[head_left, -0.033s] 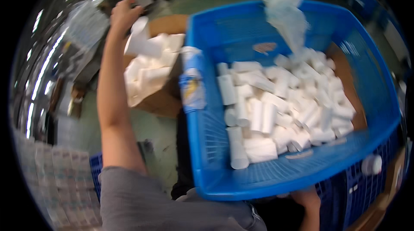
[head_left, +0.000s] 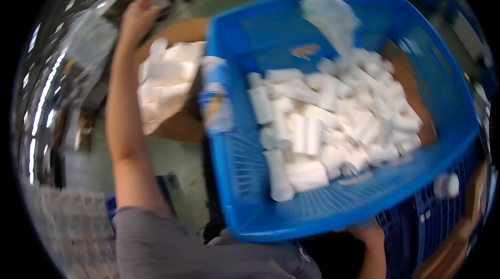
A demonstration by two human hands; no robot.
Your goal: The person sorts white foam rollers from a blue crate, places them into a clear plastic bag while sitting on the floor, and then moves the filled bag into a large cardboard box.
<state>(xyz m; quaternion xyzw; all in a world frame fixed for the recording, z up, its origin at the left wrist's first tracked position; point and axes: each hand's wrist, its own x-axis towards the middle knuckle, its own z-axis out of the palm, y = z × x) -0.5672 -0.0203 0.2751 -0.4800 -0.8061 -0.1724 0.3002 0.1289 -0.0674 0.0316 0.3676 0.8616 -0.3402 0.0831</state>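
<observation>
My left hand [head_left: 139,20] is stretched out past the far left of a cardboard box [head_left: 182,129]. Its fingers are loosely bent and apart, blurred by motion, with nothing seen in them. White plastic bottles [head_left: 169,78] fill the box. To its right is a big blue plastic basket [head_left: 229,190], tilted, holding a heap of white cylindrical bottles [head_left: 312,133]. My right hand [head_left: 369,231] is at the underside of the basket's near rim, where its fingers are hidden. A crumpled translucent plastic bag [head_left: 328,10] hangs over the basket's far wall into the heap.
Dark blue crates [head_left: 406,232] stand below the basket on the right, with a white bottle [head_left: 446,186] lying near them. Stacked packs [head_left: 65,221] are at lower left. A wooden-looking edge [head_left: 458,248] runs along the lower right. Brown cardboard [head_left: 409,86] lines the basket's right side.
A white bottle that was tilted just below my left hand now lies among the others in the box. The whole view has shifted, with basket and box appearing further left.
</observation>
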